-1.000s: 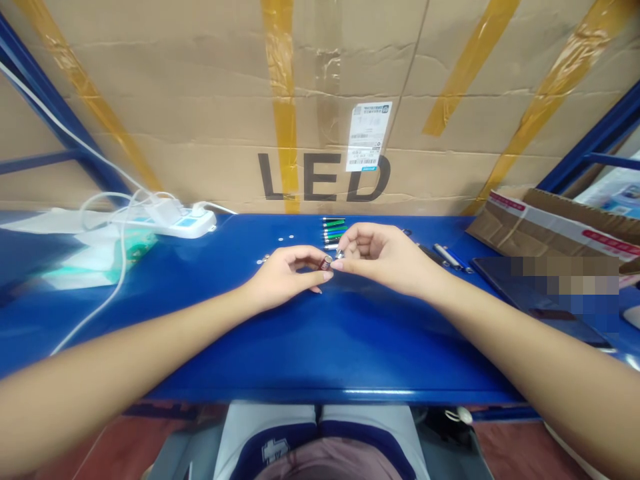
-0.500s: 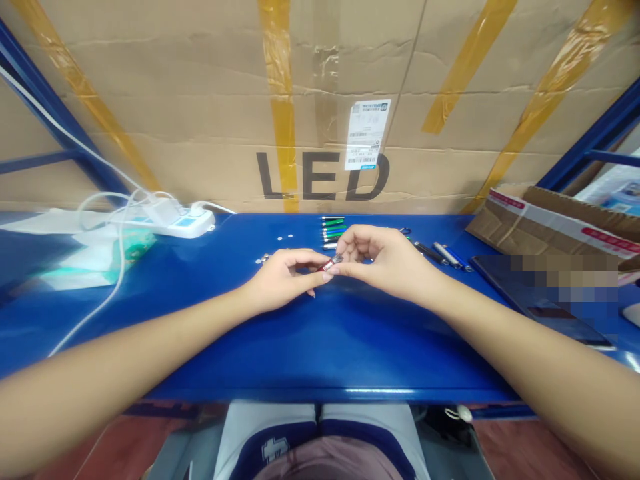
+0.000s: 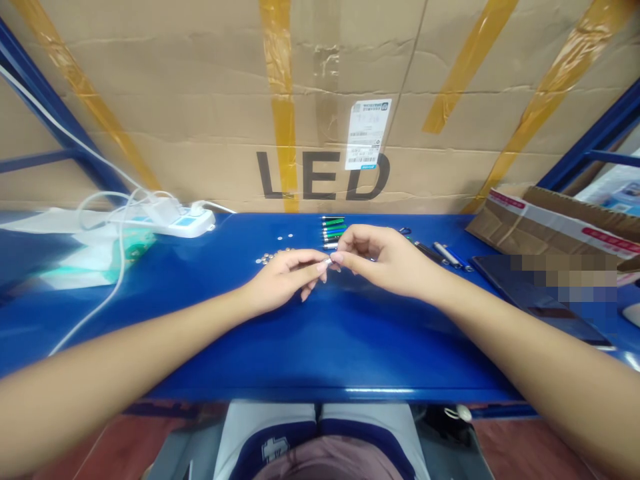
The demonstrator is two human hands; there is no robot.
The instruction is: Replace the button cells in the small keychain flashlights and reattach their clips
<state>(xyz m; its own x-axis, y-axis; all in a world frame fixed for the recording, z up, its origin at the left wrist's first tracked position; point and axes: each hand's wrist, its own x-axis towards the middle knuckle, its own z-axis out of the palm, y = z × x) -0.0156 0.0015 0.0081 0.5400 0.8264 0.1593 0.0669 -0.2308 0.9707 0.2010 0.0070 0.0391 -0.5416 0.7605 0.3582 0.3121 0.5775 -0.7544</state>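
Note:
Over the blue tabletop, my left hand (image 3: 289,279) pinches a small metal tube between thumb and index finger. Only a silvery bit of this tube (image 3: 328,261) shows between the fingertips. My right hand (image 3: 374,259) is closed at its other end, thumb against fingers, and the two hands nearly meet. Just behind them lies a row of slim green, blue and silver tubes (image 3: 333,230), partly covered by my right hand. Small coin-like discs (image 3: 267,257), which look like button cells, are scattered beyond my left hand.
A white power strip (image 3: 187,223) with cables sits at the left beside a plastic bag (image 3: 120,257). More tubes (image 3: 447,255) lie right of my hands, near a dark flat device (image 3: 530,297) and an open cardboard box (image 3: 560,223). A large carton (image 3: 210,100) stands behind.
The tube's dark red body, seen earlier between my hands, is now mostly hidden by my fingers. My right fingertips have shifted slightly and closed around its end.

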